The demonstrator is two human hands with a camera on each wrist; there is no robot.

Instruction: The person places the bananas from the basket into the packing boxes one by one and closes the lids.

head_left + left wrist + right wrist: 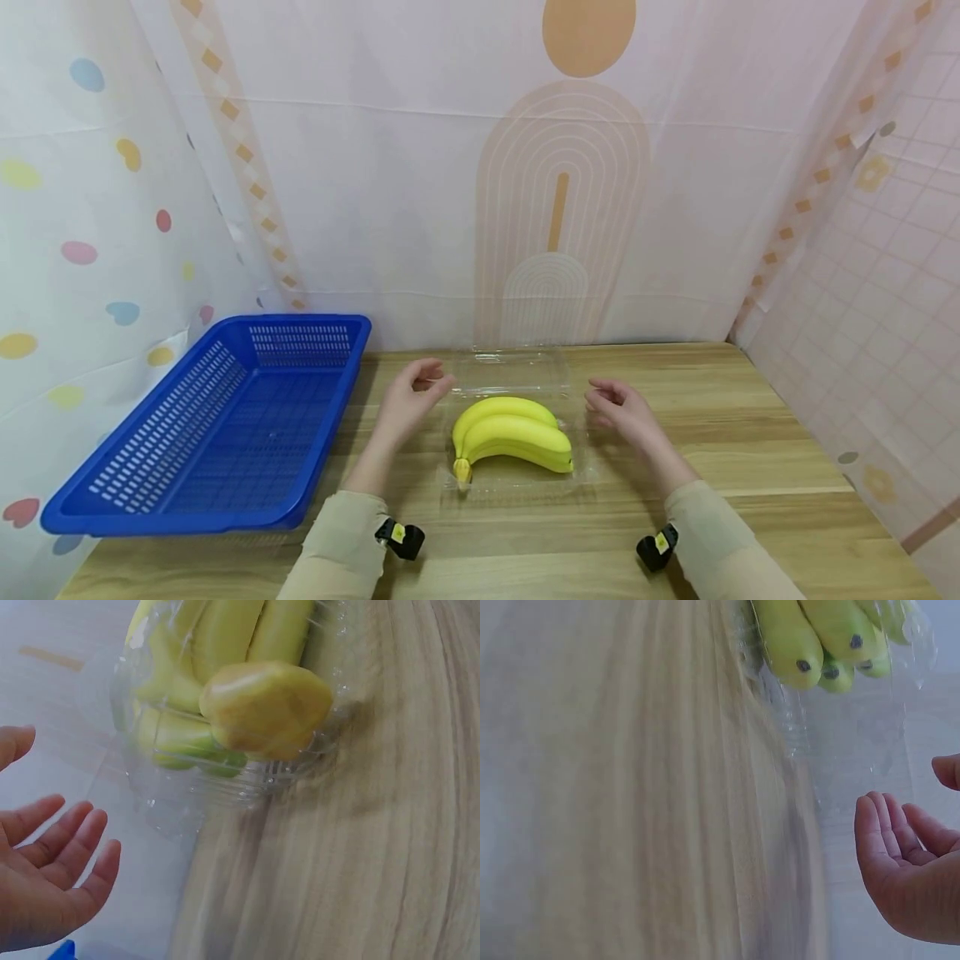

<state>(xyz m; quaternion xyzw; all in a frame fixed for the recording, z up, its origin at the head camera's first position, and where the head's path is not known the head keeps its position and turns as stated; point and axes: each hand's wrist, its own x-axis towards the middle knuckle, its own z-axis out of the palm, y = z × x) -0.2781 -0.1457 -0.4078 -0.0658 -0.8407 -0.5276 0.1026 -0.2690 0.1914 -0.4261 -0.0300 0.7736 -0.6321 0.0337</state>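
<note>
A bunch of yellow bananas (513,433) lies in a clear plastic clamshell box (525,487), whose lid (513,371) is folded back behind it. My left hand (408,400) hovers just left of the box, fingers relaxed and holding nothing. On the other side, my right hand (622,408) is likewise bare, with loosely bent fingers apart from the box. The left wrist view gives the stem end (266,709) of the bunch, and the left hand (60,862) with fingers spread. Dark banana tips (787,645) appear in the right wrist view, above the right hand (907,862).
A large blue plastic basket (258,450) with slotted sides stands on the wooden table (750,433), to the left. Patterned curtains (412,208) hang behind the table and along both sides. Each wrist carries a small black camera.
</note>
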